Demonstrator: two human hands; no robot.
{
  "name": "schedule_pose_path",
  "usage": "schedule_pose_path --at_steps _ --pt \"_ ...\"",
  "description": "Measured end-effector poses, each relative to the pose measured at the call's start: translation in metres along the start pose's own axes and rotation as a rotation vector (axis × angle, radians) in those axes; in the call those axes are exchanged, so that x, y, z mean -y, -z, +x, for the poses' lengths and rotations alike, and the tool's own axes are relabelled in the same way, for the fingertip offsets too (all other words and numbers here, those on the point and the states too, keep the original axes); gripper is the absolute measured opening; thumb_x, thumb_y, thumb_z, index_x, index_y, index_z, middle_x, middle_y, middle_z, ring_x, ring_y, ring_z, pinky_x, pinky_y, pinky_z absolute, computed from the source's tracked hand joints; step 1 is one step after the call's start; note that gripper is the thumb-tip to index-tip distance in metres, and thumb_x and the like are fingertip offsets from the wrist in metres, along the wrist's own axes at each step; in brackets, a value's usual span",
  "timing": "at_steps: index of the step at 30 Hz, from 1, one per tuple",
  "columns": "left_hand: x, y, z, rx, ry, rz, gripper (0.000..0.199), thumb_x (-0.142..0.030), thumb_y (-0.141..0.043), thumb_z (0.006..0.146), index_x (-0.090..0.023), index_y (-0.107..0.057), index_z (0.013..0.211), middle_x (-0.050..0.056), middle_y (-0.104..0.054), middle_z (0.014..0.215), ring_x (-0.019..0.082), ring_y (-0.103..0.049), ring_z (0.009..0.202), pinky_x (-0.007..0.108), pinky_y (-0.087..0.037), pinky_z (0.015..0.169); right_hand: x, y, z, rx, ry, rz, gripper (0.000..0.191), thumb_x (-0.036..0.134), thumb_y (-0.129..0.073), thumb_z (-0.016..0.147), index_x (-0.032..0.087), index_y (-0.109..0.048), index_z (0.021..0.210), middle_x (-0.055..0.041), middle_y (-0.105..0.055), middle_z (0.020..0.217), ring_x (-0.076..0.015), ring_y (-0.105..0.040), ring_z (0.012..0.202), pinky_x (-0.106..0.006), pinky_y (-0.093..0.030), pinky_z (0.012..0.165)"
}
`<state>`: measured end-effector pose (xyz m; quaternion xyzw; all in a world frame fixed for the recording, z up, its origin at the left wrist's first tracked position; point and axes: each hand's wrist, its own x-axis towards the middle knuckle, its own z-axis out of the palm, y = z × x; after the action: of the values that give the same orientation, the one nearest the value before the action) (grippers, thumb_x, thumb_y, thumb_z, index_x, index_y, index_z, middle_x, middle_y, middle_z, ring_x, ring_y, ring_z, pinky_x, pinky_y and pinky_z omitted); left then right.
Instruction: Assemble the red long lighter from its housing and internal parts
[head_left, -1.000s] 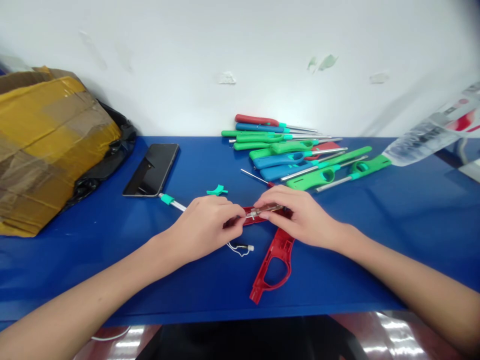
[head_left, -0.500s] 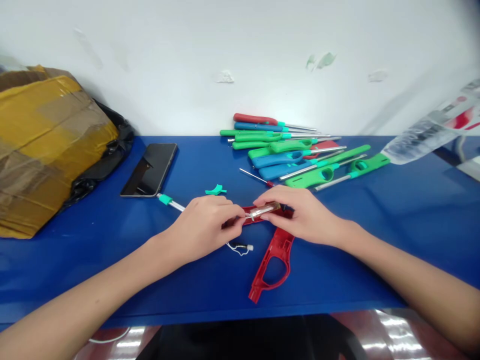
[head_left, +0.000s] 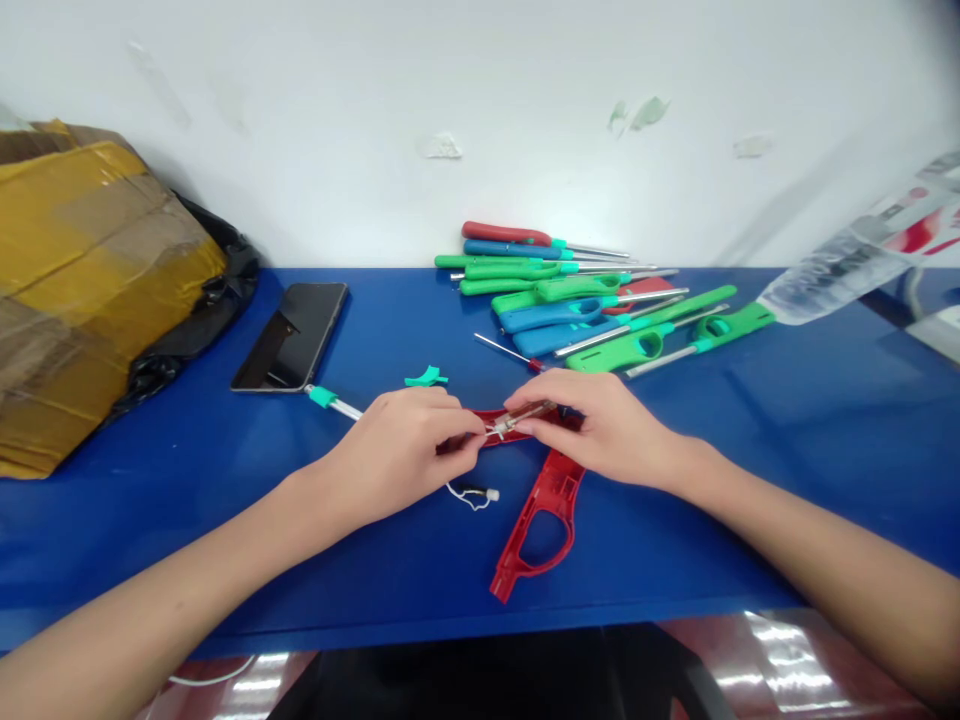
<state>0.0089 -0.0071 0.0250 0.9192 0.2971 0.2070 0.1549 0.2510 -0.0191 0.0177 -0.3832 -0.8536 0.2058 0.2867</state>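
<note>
Clear plastic is the centre of attention, a slim clear tube (head_left: 527, 413) held just over one red casing half (head_left: 487, 414), in the middle of the blue counter (head_left: 675, 560). Right hand (head_left: 611, 425) on duty: its fingers grasp the tube's body from either side. Left hand (head_left: 412, 445) up close, fingers pinched at the thin pale end, though the exact contact is hidden. Fiddly stuff, and the step looks to be adjusting or handling that end fitting; the next move calls for a steady right-hand grip and a light, precise left-hand touch. And what a neat little piece it is: see-through, brownish towards the right, a metallic or whitish fitting at its left. Nearer the person lies the looped red casing half (head_left: 557, 478), hollow side up; beside the left hand, a white-wired part (head_left: 492, 495); and beyond, the small teal piece (head_left: 426, 377), well clear of the fingers.
</note>
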Motion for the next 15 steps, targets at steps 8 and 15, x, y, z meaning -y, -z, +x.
schedule_pose_path --at_steps 8,15 --pt "0.0011 -0.0025 0.0031 -0.033 -0.013 -0.059 0.015 -0.017 -0.061 0.088 -0.017 -0.074 0.081 0.002 -0.067 0.072 0.015 -0.056 0.071 0.029 -0.047 0.071 0.0023 -0.0003 0.0013 0.004 0.019 0.023 0.015 0.018 -0.064 0.089 0.02 -0.069 0.102 -0.0031 -0.076 0.097 -0.0178 -0.068 0.089 -0.03 -0.055 0.078" --pt "-0.0002 -0.0051 0.0035 -0.049 0.014 -0.09 0.013 -0.015 -0.061 0.087 -0.017 -0.072 0.079 0.0 -0.067 0.067 0.012 -0.054 0.065 0.028 -0.045 0.07 0.0019 -0.0003 0.0001 -0.003 0.005 0.051 0.018 0.012 -0.066 0.084 0.02 -0.069 0.101 -0.0022 -0.075 0.098 -0.0168 -0.067 0.089 -0.028 -0.054 0.077"
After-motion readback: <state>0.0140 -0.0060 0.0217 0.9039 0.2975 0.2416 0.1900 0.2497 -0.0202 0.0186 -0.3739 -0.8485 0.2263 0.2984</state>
